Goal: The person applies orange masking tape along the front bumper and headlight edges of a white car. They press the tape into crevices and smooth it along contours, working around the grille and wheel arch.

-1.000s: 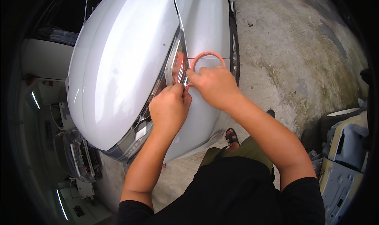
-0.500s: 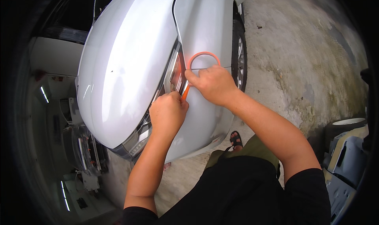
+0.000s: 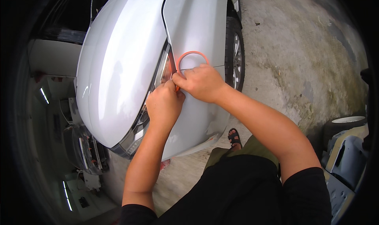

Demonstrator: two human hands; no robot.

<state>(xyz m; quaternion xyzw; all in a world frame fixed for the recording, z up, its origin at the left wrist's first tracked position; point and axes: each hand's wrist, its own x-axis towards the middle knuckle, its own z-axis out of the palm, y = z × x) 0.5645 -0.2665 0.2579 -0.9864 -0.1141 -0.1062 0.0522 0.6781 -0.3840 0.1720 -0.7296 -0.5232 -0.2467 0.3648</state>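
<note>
Both arms reach forward over the silver car point(image 3: 122, 67). The right hand point(image 3: 203, 83) grips an orange tape roll point(image 3: 192, 55) against the fender; the left hand point(image 3: 164, 104), fingers curled, presses beside the headlight point(image 3: 158, 73).

The right hand point(image 3: 203, 83) holds an orange tape roll point(image 3: 192, 61) against the silver car point(image 3: 122, 67) beside its headlight point(image 3: 160, 73). The left hand point(image 3: 164, 104) presses just below, fingertips touching the right hand's.
</note>
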